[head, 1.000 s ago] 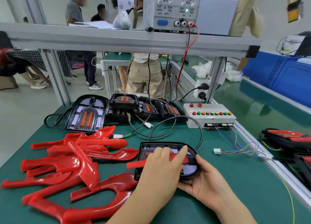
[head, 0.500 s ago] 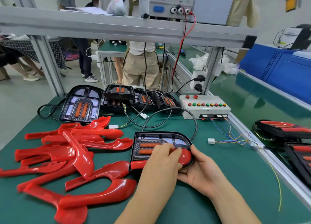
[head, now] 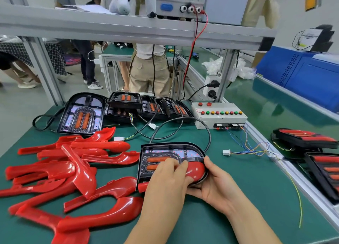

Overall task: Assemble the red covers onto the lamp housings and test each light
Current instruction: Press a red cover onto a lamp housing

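A black plastic lamp housing [head: 165, 148] with one round end lies flat on the green table mat [head: 238, 198], right in front of the person. It is like a shallow tray. Inside it are two orange strips [head: 157, 159] side by side. A shiny red plastic cover [head: 197, 170] sits along its near edge and round end.

The left hand [head: 165, 177] lies on top. Its fingers are bent and pinch the red cover, with the thumb on the shiny part. The right hand [head: 212, 185] grips the round end of the housing, thumb on the top rim and fingers tucked under.

A black cable [head: 183, 126] loops away from the housing's far side. To the left is a loose pile of more red covers [head: 73, 170]. At the back stand more black housings [head: 82, 113], some stacked, with orange strips inside. Next to them is a white box with coloured buttons [head: 220, 118]. A small white plug [head: 226, 152] on thin wires lies near the housing, not touching it.
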